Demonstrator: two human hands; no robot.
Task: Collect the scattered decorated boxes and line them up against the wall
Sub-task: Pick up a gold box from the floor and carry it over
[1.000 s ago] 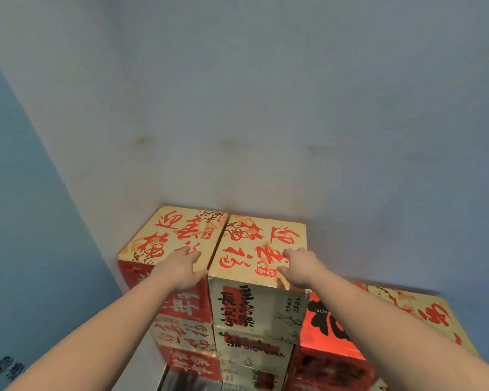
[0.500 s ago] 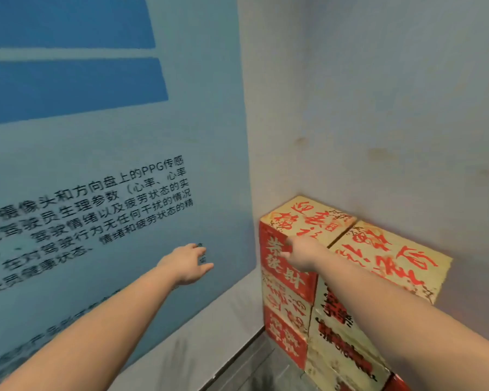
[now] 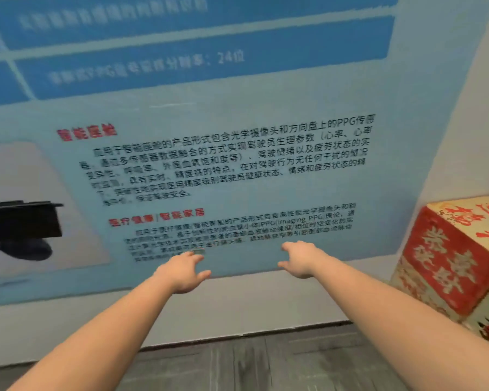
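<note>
Boxes (image 3: 452,261) now sit stacked in the corner at far right as both hands, left (image 3: 181,273) and right (image 3: 299,258), swing away empty and loose-fingered toward the poster (image 3: 209,165), seeking more.

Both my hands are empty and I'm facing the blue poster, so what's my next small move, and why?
Probably keep turning away from the stack of boxes in the corner and look for another scattered box. Your left hand and right hand hold nothing, and no loose box shows on the floor.
</note>
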